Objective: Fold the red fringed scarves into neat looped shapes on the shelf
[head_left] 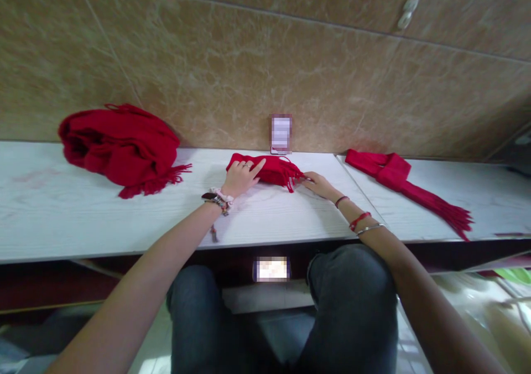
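In the head view, a small folded red scarf [271, 169] lies on the white tabletop between my hands, its fringe pointing right. My left hand [241, 179] rests over the scarf's left part. One finger stretches out across the cloth, while the others bend over it and hold it against the table. At the right end, my right hand [318, 185] is closed, with its fingertips pinching strands of the fringe [293, 175]. The underside of the scarf is hidden.
A large bunched heap of red scarves [120, 147] lies to the left. On the right is another folded red scarf [392, 172] with its fringed tail towards the front edge. A phone [281, 133] leans on the tiled wall [207, 75]. Another lit screen [271, 269] shows below the table edge.
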Demonstrator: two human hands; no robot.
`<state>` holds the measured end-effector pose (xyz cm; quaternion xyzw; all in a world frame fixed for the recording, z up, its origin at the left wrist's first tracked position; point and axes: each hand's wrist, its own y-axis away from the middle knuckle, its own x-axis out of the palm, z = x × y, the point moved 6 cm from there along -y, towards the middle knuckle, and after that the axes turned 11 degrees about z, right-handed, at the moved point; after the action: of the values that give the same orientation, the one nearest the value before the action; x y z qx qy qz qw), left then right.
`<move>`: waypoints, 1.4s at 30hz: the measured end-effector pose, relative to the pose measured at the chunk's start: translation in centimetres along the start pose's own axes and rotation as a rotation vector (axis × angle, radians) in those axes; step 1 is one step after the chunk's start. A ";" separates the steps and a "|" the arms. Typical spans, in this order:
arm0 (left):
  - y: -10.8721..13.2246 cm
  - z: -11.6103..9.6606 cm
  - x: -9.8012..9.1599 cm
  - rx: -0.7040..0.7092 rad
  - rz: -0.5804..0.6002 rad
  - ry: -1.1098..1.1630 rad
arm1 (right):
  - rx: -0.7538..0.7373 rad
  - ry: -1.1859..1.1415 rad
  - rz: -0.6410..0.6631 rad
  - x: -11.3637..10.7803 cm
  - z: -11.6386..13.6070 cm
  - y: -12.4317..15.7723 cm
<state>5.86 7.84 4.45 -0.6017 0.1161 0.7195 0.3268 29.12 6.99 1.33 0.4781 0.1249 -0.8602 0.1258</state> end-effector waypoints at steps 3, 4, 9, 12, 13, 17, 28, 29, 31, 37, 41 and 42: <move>-0.4 1.1 0.0 -0.035 -0.042 0.054 | -0.011 0.027 -0.013 0.3 0.6 -0.4; -0.5 1.5 -0.1 -0.055 -0.061 0.077 | -0.005 0.036 -0.024 0.4 0.7 -0.6; -0.7 2.4 -0.1 -0.121 -0.083 0.054 | 0.049 0.052 -0.129 0.5 0.3 -1.8; -0.6 2.3 -0.4 -0.139 -0.068 0.015 | 0.048 0.049 -0.180 0.6 0.6 -2.5; -0.6 2.2 -0.5 -0.148 -0.065 0.005 | 0.028 0.048 -0.204 0.6 0.9 -2.6; -0.9 2.4 -1.1 -0.163 -0.039 -0.019 | -0.225 0.132 -0.462 -1.0 3.9 -1.9; -3.1 5.8 -1.5 -0.220 0.136 0.093 | -0.725 0.638 -0.422 0.0 6.8 -2.2; -2.8 5.8 -1.6 -0.226 0.132 0.094 | -0.755 0.662 -0.399 0.2 7.0 -2.3; -2.1 5.7 -1.9 -0.240 0.103 0.086 | -0.803 0.688 -0.348 0.7 7.4 -2.1; -0.9 5.7 -2.4 -0.323 -0.003 0.114 | -0.771 0.623 -0.060 3.8 8.5 -1.8; -1.1 5.4 -2.3 -0.325 -0.012 0.136 | -0.634 0.539 0.105 5.2 8.4 -3.6; -1.2 5.3 -2.3 -0.322 -0.010 0.136 | -0.619 0.525 0.144 5.5 8.4 -4.0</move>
<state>2.53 10.94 8.19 -0.6941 0.0182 0.6849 0.2210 18.27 7.41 1.34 0.6283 0.3720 -0.6199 0.2874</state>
